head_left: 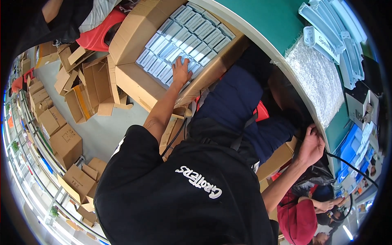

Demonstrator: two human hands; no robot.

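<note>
My left hand (181,72) reaches into a large open cardboard carton (141,87) at the upper middle. Its fingers are apart and rest on small white and pale-blue boxes (166,51), packed there in tight rows. None of these boxes is visibly lifted, and the hand hides a few of them. Over on the right, my right hand (312,146) is closed, its fingers curled up against the rim of a green-topped table (281,16). Whatever those fingers hold, if anything, is hidden.
Pale-blue plastic trays (326,24) and bubble wrap (316,77) lie on the table. A black cable (351,164) crosses its edge. Opened cartons (87,92) and closed ones (65,143) stand on the floor at left. A red stool (100,34) stands beyond the carton; another person (300,216) sits lower right.
</note>
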